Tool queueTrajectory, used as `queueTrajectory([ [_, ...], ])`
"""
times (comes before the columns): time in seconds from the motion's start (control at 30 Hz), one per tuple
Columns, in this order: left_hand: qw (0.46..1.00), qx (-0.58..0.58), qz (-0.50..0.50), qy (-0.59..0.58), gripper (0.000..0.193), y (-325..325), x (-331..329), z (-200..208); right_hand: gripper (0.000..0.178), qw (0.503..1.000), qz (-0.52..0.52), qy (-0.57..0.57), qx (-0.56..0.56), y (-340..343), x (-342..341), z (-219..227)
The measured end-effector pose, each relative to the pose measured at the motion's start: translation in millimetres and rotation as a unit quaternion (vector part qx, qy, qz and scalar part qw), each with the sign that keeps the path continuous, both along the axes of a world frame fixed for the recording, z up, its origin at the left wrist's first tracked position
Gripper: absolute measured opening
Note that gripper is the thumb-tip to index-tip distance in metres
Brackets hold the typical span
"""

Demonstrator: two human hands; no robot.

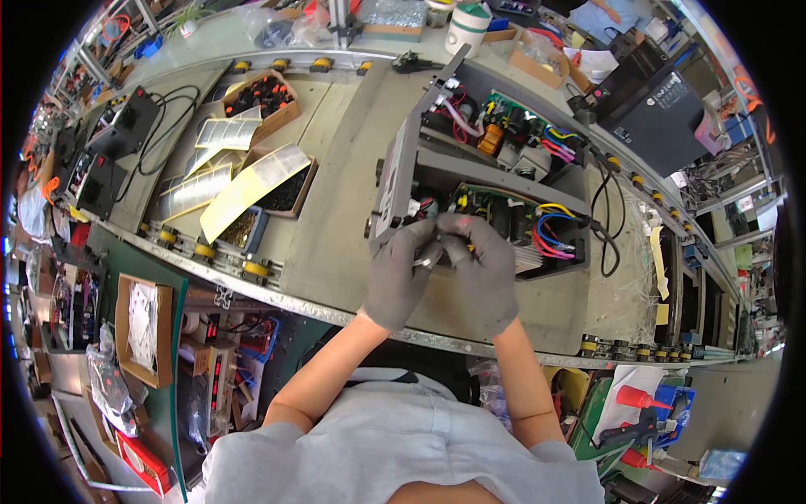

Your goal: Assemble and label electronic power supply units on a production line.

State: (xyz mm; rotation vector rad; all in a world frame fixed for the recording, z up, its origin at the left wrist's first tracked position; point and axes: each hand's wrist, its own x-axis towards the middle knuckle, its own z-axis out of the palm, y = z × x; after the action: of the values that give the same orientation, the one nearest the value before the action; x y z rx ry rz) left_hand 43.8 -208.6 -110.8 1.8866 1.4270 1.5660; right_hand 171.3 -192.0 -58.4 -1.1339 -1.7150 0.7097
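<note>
An open grey metal chassis [504, 168] with circuit boards, coils and coloured wires inside lies on the conveyor in front of me. My left hand [398, 279], in a grey glove, is closed at the near corner of its front panel [398, 181]. A small shiny piece [428, 254] shows by the left fingers; its kind is too small to tell. My right hand [482, 273], gloved too, has its fingers bent and pressed together beside the left fingertips, over the chassis's near edge. What the right fingertips hold, if anything, is hidden.
Left on the conveyor are a carton of black and orange parts [264, 105], yellowish label sheets [252, 189] and a bin of small screws [245, 228]. Black cables [606, 244] loop off the chassis's right end. A red-tipped bottle [642, 397] stands lower right.
</note>
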Motion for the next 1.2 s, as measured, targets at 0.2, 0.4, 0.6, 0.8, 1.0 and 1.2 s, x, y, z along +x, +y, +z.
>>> queueTrajectory([
  [0.2, 0.998, -0.002, -0.048, 0.041, 0.039, -3, -10, -2, 0.013, 0.988, 0.014, -0.085, 0.126, 1, 3, -10],
  [0.4, 0.993, 0.055, 0.037, 0.099, 0.038, -4, -1, -13, 0.015, 0.975, 0.001, -0.146, 0.169, -13, 12, -11],
  [0.6, 0.975, -0.057, 0.053, 0.208, 0.047, -11, -5, -1, 0.016, 0.958, 0.136, 0.147, -0.207, -39, 25, -8],
  [0.8, 0.978, -0.131, 0.009, 0.162, 0.058, -10, -16, 37, 0.006, 0.964, 0.203, -0.141, -0.102, -31, 30, 17],
  [1.0, 0.981, -0.15, -0.103, -0.069, 0.068, 0, -43, 104, 0.038, 0.987, 0.123, 0.021, -0.097, 4, 28, 82],
  [1.2, 0.982, -0.111, -0.149, 0.022, 0.07, 36, -42, 127, 0.027, 0.987, 0.146, -0.059, -0.007, 24, -20, 125],
])
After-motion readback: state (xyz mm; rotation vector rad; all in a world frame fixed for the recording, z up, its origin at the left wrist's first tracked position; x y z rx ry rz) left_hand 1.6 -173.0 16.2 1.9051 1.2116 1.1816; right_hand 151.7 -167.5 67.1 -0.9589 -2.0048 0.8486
